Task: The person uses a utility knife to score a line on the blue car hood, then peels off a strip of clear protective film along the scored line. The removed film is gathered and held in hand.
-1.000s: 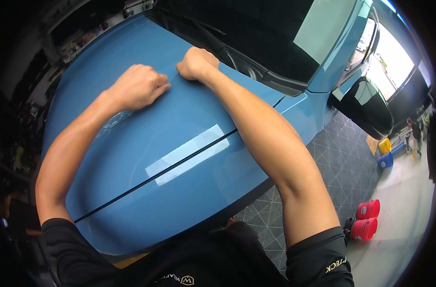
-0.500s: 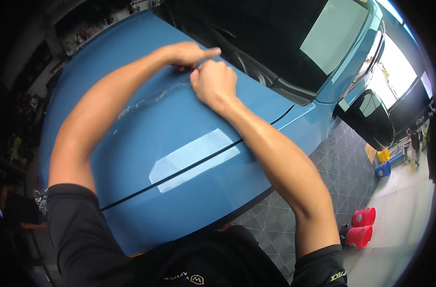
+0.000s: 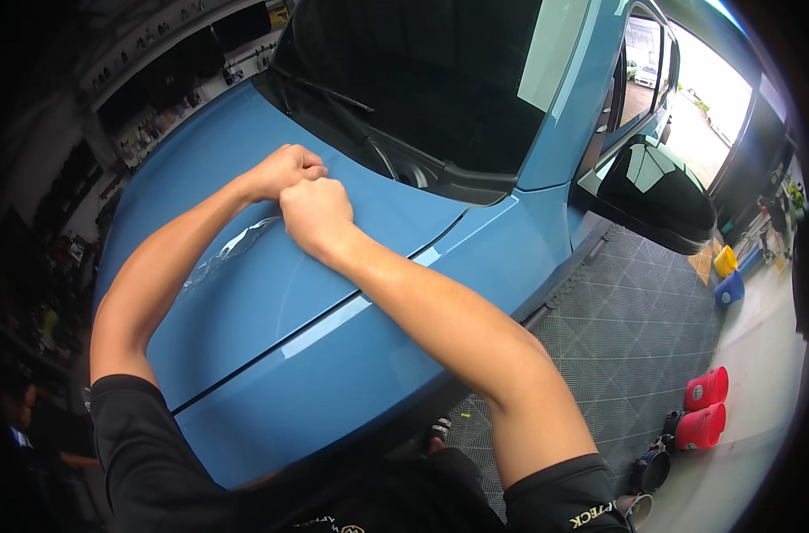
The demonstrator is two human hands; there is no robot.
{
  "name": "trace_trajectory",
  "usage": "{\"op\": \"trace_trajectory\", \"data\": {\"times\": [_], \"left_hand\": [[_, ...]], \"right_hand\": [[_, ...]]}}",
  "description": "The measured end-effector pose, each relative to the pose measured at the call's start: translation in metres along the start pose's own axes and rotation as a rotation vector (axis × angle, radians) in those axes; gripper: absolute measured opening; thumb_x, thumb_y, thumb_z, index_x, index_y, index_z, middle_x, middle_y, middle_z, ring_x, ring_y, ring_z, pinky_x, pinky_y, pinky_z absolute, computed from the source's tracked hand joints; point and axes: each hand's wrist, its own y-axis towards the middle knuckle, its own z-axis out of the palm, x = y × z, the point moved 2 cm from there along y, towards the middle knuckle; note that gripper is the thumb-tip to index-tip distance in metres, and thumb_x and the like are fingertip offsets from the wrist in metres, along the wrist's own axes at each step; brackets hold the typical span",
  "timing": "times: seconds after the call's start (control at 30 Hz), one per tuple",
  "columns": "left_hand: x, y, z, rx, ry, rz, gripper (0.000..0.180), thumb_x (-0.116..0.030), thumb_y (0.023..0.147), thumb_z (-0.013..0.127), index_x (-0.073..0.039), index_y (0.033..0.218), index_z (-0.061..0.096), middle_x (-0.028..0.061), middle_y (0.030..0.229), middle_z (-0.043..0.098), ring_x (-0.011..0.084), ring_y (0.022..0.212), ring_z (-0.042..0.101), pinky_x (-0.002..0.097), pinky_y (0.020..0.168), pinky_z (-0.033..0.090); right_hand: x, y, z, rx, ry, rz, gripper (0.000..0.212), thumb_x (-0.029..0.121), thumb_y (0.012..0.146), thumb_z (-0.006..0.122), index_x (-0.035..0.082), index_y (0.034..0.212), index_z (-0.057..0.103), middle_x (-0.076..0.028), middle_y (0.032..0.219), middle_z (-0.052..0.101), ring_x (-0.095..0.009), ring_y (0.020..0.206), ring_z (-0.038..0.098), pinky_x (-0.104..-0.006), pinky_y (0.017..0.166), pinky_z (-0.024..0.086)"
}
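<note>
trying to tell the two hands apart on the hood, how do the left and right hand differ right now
The left hand sits farther up the blue hood, nearer the windscreen; the right hand sits just below it, closer to the person. The left forearm comes in from the left side, while the right forearm crosses the hood seam from the lower right. Both are closed fists, knuckles up, pressed on the hood and touching each other.

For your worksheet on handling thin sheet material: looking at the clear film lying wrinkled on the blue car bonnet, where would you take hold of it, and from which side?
Grip the clear film at its loose edge near the windscreen, where the left hand and right hand are bunched as fists. Come from the car's side, reaching over the wing; the wrinkles by the left forearm suggest that part is unstuck, though the exact edge is hard to see.
</note>
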Motion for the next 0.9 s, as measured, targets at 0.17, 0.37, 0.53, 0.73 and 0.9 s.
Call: {"op": "trace_trajectory", "data": {"times": [0.17, 0.37, 0.53, 0.73, 0.9], "left_hand": [[-0.028, -0.024, 0.002, -0.016, 0.217, 0.197, 0.025, -0.015, 0.091, 0.064, 0.006, 0.077, 0.064, 0.0245, 0.069, 0.061, 0.0321, 0.057, 0.051, 0.0438, 0.059, 0.044], [-0.053, -0.039, 0.007, -0.118, 0.358, 0.168, 0.026, -0.016, 0.096, 0.062, 0.003, 0.079, 0.067, 0.0233, 0.071, 0.066, 0.0404, 0.07, 0.066, 0.0505, 0.071, 0.051], [-0.06, -0.064, 0.006, -0.285, 0.409, 0.032, 0.027, -0.025, 0.097, 0.066, 0.001, 0.105, 0.069, 0.0223, 0.097, 0.071, 0.0389, 0.091, 0.068, 0.0481, 0.082, 0.052], [-0.014, -0.146, 0.02, -0.463, 0.398, -0.339, 0.04, -0.023, 0.103, 0.06, -0.003, 0.137, 0.062, 0.0183, 0.128, 0.069, 0.0386, 0.123, 0.063, 0.0441, 0.106, 0.051], [0.009, -0.157, 0.029, -0.463, 0.268, -0.363, 0.031, -0.016, 0.104, 0.054, -0.002, 0.127, 0.071, 0.0229, 0.125, 0.069, 0.0421, 0.114, 0.066, 0.0447, 0.104, 0.052]], "right_hand": [[-0.003, -0.037, -0.049, 0.098, 0.084, -0.234, 0.013, 0.018, 0.084, 0.07, 0.007, 0.079, 0.076, -0.014, 0.07, 0.072, -0.032, 0.068, 0.073, -0.0427, 0.068, 0.06], [-0.085, 0.003, -0.059, -0.185, -0.075, -0.352, 0.031, 0.019, 0.093, 0.067, 0.002, 0.12, 0.07, -0.02, 0.116, 0.073, -0.04, 0.099, 0.073, -0.0462, 0.088, 0.057], [-0.103, 0.043, -0.008, 0.389, 0.225, -0.243, 0.029, 0.018, 0.099, 0.061, 0.003, 0.121, 0.074, -0.021, 0.118, 0.073, -0.04, 0.11, 0.069, -0.0449, 0.099, 0.054], [-0.104, 0.041, -0.011, 0.346, 0.321, -0.223, 0.031, 0.019, 0.103, 0.059, 0.0, 0.123, 0.072, -0.026, 0.117, 0.071, -0.04, 0.113, 0.068, -0.0431, 0.1, 0.053], [-0.105, 0.041, -0.006, 0.341, 0.288, -0.21, 0.032, 0.018, 0.101, 0.062, -0.001, 0.125, 0.071, -0.026, 0.123, 0.069, -0.04, 0.118, 0.066, -0.0417, 0.105, 0.051]]}}
